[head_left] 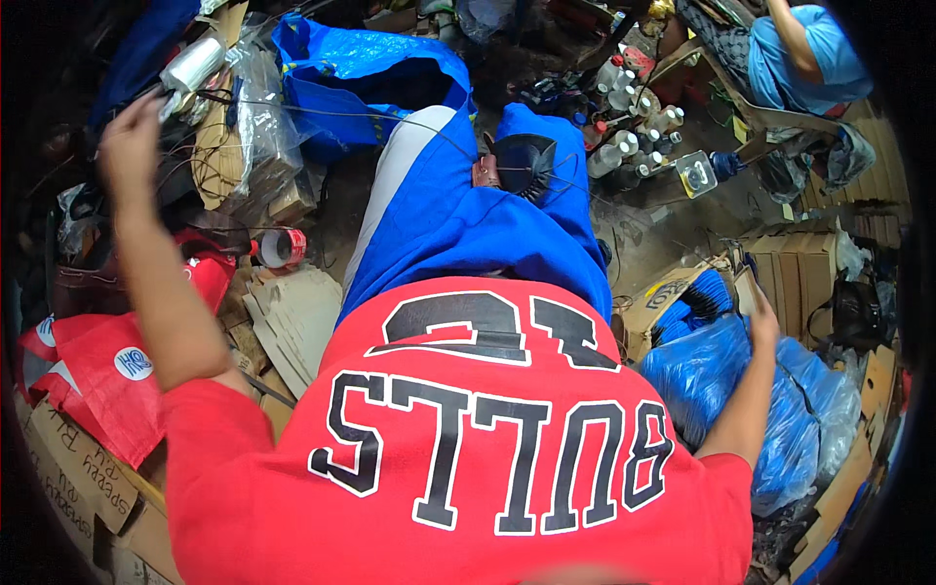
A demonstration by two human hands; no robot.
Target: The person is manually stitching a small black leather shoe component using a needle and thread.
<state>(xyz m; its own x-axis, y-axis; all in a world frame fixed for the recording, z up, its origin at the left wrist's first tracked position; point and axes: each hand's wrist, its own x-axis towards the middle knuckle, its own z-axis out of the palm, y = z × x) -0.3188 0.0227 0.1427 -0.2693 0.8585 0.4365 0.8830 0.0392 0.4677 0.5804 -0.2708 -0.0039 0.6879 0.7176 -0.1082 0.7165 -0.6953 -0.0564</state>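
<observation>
Stretched out to the far left, my left hand (132,146) is slightly blurred, its fingers pinched together beside a silvery-white roll (192,64). A thin dark thread (390,113) runs from near those fingers across to my lap. Between my knees rests a shiny black curved piece (525,166) with a brown part (486,172) at its left; it looks like part of a shoe. Out to the right, my right hand (763,327) is closed next to a tan cardboard edge (745,292), above a blue plastic bag (717,366). What its fingers hold is hidden.
An open blue bag (375,73) stands beyond my knees. Several bottles (629,117) crowd the floor at far right, near another person in a blue shirt (809,58). A red bag (107,370), a red-labelled bottle (283,248) and flat cardboard pieces (297,317) lie left.
</observation>
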